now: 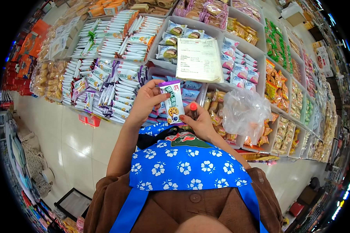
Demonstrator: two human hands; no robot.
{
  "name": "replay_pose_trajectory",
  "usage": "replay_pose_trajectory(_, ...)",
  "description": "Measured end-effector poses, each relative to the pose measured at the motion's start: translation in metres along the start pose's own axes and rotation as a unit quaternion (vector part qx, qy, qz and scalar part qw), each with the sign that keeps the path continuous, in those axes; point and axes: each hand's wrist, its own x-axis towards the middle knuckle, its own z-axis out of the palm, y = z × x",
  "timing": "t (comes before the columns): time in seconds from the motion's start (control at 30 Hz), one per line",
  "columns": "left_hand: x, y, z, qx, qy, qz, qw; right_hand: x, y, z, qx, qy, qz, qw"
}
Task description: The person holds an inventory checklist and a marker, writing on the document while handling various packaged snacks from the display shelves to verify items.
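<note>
A white and purple snack packet (173, 103), printed with a biscuit and berries, is held upright in front of my apron. My left hand (151, 97) pinches its upper left side between thumb and fingers. At its lower right edge, my right hand (199, 120) grips the packet and also holds a red-capped marker pen (194, 110). Just beyond lies an open notepad (199, 59) with handwriting, resting across bins of wrapped snacks. Blue packets (191, 91) fill the bin behind my hands. A crumpled clear plastic bag (245, 112) sits to the right of my right hand.
Purple-and-white packets (124, 78) are heaped to the left, with orange-and-white packets (140, 40) behind them. Orange bags (275, 81) and more snack bins stretch right. A blue flowered apron (189, 163) covers my front. Tiled floor (78, 139) shows at left, with a black-framed board (73, 202) on it.
</note>
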Motion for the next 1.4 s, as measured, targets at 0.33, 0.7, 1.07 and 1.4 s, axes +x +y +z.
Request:
replay_pose_trajectory(0.33, 0.0, 0.0, 0.005, 0.03, 0.014, -0.016, 0.999, 0.0, -0.011, 0.006, 0.048, 0.013, 0.038, 0.998)
replay_pose_trajectory(0.7, -0.002, 0.001, 0.019, 0.077, -0.065, -0.01, 0.995, 0.002, -0.024, 0.007, -0.001, 0.053, 0.055, 0.997)
replay_pose_trajectory(1.07, 0.007, -0.006, 0.011, 0.099, -0.114, -0.064, 0.986, 0.009, -0.012, 0.001, -0.059, 0.079, 0.07, 0.993)
replay_pose_trajectory(1.4, 0.059, -0.04, -0.079, 0.083, 0.321, 0.113, 0.937, 0.022, -0.008, -0.006, 0.001, 0.068, 0.124, 0.99)
